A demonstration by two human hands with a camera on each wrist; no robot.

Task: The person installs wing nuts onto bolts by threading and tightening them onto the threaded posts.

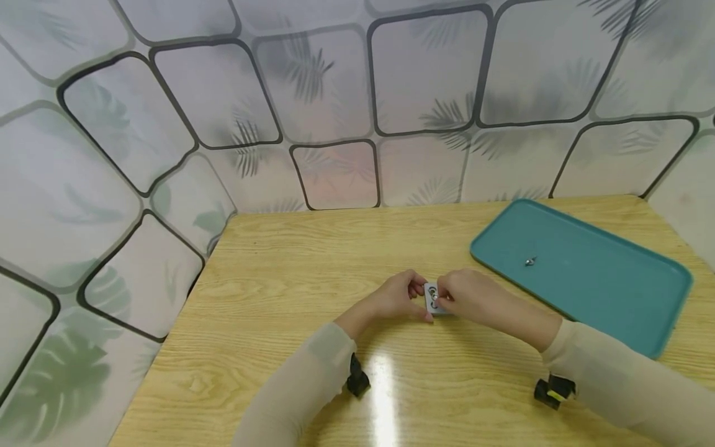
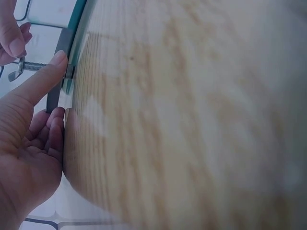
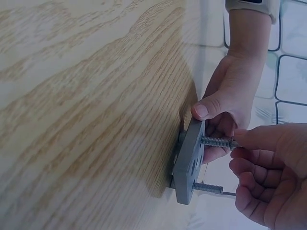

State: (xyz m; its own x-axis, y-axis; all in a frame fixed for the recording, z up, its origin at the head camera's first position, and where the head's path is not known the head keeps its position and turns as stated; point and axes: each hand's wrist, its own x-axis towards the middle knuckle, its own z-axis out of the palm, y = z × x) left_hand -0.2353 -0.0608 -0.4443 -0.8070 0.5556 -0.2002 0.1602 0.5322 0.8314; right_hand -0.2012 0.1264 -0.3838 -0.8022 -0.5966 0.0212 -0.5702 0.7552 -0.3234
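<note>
Rising behind and beside the bench (image 1: 290, 261), a pale wall (image 1: 335, 81) is patterned with dark rounded outlines and grey-green fronds. The bench top is yellow wood with streaked grain; a bright glare lies on its near part. At its right a teal tray (image 1: 603, 273), low-rimmed, sits obliquely, its long axis running from far left to near right. Two forearms in cream sleeves (image 1: 625, 379) reach in from the near side. The left hand (image 1: 393, 298) grips a grey plate (image 3: 187, 158) by its left end, thumb at the near corner and fingers toward the far one. The right hand (image 1: 469, 295) holds its fingers narrow, pinching a wing nut (image 2: 18, 72). The right wrist camera (image 1: 553, 390) bears a yellow mark, too small to read. The plate is at the bench, left of the tray, with its broad faces up and down; the right hand covers part of it, so its longer direction cannot be told. Two bolts (image 3: 208, 188) pass through it, long axes upright, threaded ends up, heads underneath; the wing nut tops one. A small metal piece (image 1: 530, 261) lies in the tray.
</note>
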